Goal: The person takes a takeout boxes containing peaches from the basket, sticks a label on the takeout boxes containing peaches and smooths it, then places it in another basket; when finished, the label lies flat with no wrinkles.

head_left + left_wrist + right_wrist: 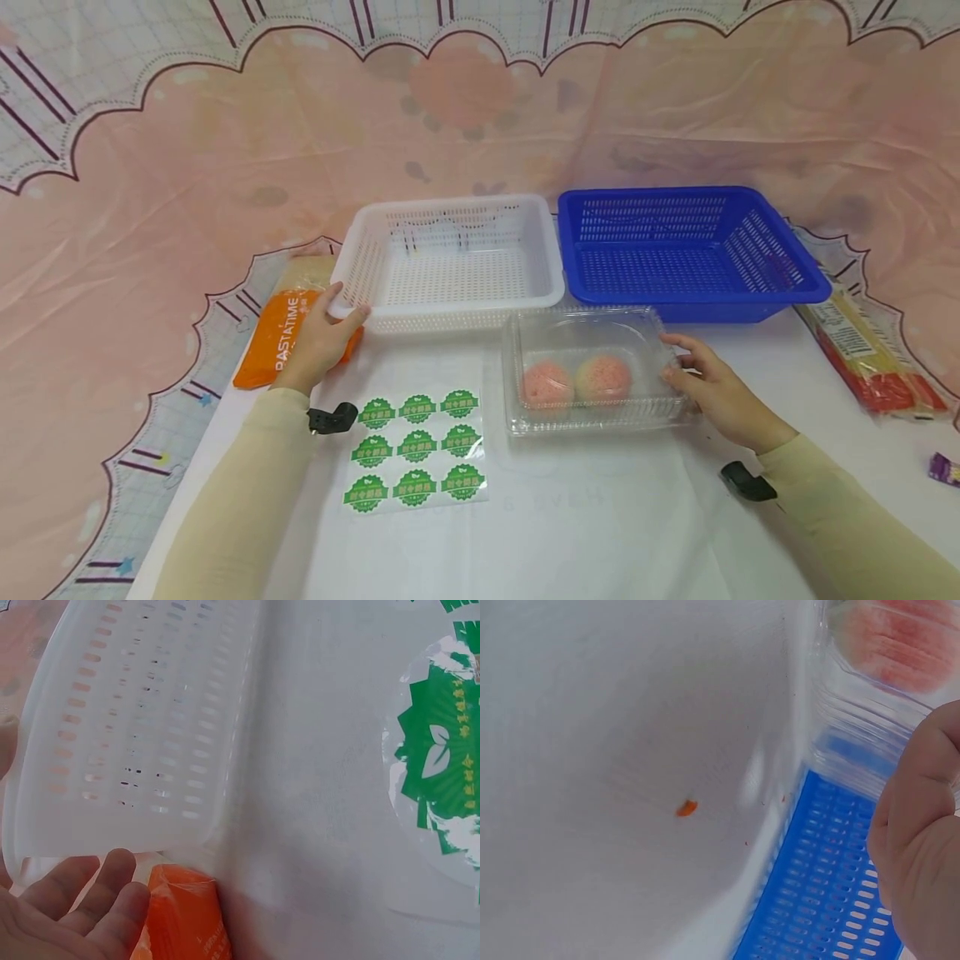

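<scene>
My left hand (318, 343) grips the near left corner of a white plastic basket (448, 312). In the left wrist view the thumb lies at the rim and the other fingers (112, 885) are by the corner. With my right hand (716, 392) I hold the right side of a clear plastic clamshell box (585, 333). Its lid is down over two round pink pieces (603, 379), whose exact kind I cannot tell. In the right wrist view, the curled fingers (934, 761) partly cover the box's end (855, 746).
A blue basket (697, 297) stands right of the white one. On the left lies an orange PASTATIME pasta bag (273, 337); a sheet of green round stickers (417, 446) is in front. A red and yellow noodle pack (862, 350) and a purple wrapper (943, 469) lie right.
</scene>
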`<state>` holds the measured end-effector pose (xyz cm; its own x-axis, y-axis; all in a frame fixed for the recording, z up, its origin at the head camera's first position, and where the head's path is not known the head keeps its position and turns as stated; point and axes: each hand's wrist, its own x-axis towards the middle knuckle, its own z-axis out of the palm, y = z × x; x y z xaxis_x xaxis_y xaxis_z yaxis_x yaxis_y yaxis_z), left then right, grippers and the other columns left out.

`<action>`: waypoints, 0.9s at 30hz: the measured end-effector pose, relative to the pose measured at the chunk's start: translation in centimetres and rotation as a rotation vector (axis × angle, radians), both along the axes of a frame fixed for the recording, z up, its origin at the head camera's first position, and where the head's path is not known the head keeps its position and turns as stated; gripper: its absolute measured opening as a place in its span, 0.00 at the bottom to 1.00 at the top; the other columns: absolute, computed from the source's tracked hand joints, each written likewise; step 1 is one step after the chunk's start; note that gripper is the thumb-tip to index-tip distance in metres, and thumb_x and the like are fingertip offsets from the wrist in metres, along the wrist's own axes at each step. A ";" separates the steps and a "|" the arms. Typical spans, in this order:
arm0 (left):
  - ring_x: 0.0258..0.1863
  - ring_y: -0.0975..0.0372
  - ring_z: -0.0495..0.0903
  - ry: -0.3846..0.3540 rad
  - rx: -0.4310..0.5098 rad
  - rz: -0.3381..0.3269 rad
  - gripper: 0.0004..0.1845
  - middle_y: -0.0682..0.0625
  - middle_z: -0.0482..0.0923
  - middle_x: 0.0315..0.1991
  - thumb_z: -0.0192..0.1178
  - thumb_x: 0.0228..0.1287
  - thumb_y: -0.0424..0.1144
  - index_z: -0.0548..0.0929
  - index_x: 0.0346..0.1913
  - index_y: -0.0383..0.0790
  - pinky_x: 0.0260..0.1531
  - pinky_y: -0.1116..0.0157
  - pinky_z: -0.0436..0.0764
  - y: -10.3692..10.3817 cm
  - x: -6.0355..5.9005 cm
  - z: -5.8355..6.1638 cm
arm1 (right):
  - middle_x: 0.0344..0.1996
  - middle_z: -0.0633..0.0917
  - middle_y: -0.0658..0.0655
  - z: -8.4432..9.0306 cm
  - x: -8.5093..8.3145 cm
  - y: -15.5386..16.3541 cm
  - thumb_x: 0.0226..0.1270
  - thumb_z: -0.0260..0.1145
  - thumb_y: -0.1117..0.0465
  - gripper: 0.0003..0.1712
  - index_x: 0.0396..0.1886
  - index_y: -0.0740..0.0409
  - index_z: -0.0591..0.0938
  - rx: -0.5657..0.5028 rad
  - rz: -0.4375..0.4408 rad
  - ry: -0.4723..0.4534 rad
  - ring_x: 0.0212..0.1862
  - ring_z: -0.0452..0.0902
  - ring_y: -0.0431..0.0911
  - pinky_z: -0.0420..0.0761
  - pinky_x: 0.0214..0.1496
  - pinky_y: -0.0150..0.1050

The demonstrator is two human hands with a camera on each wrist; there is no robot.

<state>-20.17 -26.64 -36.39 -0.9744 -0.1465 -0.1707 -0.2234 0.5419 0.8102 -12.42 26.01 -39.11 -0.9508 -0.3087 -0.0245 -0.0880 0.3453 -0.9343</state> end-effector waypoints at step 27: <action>0.74 0.42 0.53 -0.016 0.024 -0.022 0.47 0.37 0.53 0.77 0.59 0.69 0.61 0.47 0.82 0.50 0.69 0.42 0.60 -1.4 2.1 1.1 | 0.66 0.64 0.79 1.4 0.0 0.9 0.80 0.55 0.58 0.35 0.79 0.63 0.54 0.136 0.071 -0.002 0.60 0.70 0.67 0.82 0.45 0.39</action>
<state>-18.03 -28.01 -35.33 -0.9744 -0.1209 -0.1894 -0.2247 0.5272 0.8195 -12.38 26.93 -37.74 -0.9268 -0.3685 -0.0722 -0.1150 0.4617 -0.8795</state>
